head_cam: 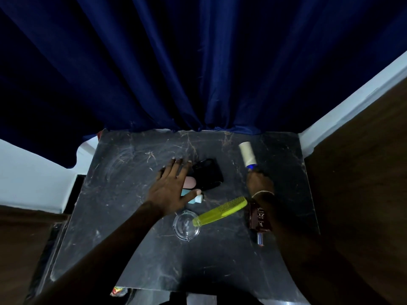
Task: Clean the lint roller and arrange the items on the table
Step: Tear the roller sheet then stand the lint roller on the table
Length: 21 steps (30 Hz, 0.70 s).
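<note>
The lint roller (247,154) has a cream paper roll and a blue neck; it points away from me at the table's right rear. My right hand (259,182) is shut on its handle, which the fist hides. My left hand (172,187) lies flat with fingers spread, over a pink item (189,182) and a light blue bottle (193,198), its fingertips beside a black pouch (209,175). A yellow-green comb (220,211) lies diagonally, its handle end over a clear glass ashtray (186,225). A dark red perfume box (259,216) lies under my right forearm.
The black marble tabletop (123,194) is scuffed and dusty. A dark blue curtain (198,62) hangs right behind its far edge. A white wall ledge (343,111) and brown wood panel (363,183) border the right side. A small silver-capped vial (259,238) lies below the perfume box.
</note>
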Tool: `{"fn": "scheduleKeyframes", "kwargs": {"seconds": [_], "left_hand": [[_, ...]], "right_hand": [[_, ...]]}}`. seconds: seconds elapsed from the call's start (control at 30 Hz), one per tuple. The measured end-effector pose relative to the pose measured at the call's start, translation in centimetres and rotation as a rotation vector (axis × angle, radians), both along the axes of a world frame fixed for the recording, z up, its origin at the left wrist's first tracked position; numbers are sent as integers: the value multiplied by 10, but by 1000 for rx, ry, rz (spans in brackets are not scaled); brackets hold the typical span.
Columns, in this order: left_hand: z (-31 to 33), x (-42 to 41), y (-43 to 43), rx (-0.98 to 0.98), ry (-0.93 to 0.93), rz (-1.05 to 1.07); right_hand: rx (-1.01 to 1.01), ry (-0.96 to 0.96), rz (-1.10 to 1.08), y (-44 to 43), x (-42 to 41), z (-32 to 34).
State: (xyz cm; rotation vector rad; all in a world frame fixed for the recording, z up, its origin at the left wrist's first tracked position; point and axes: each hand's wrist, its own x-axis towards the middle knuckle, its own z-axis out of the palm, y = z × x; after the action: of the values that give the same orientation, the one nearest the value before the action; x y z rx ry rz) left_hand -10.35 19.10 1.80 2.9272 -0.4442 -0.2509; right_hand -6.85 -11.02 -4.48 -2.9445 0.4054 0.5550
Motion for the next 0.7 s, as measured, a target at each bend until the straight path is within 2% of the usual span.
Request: {"fn": "scheduleKeyframes", "kwargs": {"seconds": [0.17,0.3,0.37,0.6,0.7], "left_hand": [[-2,2,-2,21,4,2],[-5,3,-2,31,-10,1],[-6,2,-1,33,-8,-1],[-4,3,2,27,-11,-1],[-4,4,6,25,-16,7]], "right_hand": [[49,-81,-376,-54,-7,-4],[54,-104,-493,-61,-13,-1],[32,-95,-437,-53,-11,1],[-10,3,7,20,-5,13],[-19,1,125,43,-6,15]]}}
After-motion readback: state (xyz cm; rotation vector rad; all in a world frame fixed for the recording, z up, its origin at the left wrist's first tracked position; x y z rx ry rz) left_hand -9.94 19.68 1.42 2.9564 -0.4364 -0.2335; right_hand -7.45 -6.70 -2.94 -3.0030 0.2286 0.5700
